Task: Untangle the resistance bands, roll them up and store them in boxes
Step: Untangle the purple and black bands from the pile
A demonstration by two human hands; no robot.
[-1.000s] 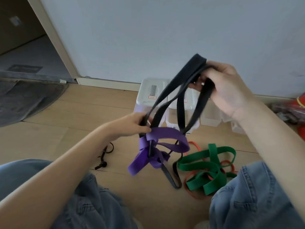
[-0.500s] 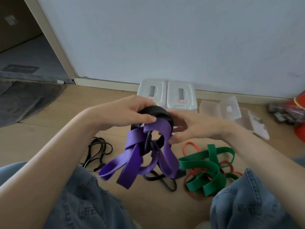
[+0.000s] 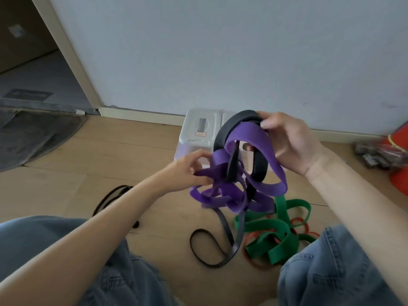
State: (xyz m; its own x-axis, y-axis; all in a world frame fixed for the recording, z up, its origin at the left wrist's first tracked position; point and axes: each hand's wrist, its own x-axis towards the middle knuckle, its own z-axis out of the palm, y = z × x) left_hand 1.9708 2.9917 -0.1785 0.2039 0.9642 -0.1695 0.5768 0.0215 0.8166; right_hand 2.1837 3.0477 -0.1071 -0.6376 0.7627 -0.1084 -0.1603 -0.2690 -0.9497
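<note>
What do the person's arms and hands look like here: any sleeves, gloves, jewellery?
Both forearms are bare to the frame edge, no sleeves showing. The left hand and right hand wear no gloves, and no rings, watch or bracelet are visible. Blue denim covers the knees below.

Single head-worn wide-angle view, looking forward and down from a seated person's eye level. Close on both forearms and denim knees; wooden floor (image 3: pixel 66 177) below, wall (image 3: pixel 220 51) ahead. No second view.
</note>
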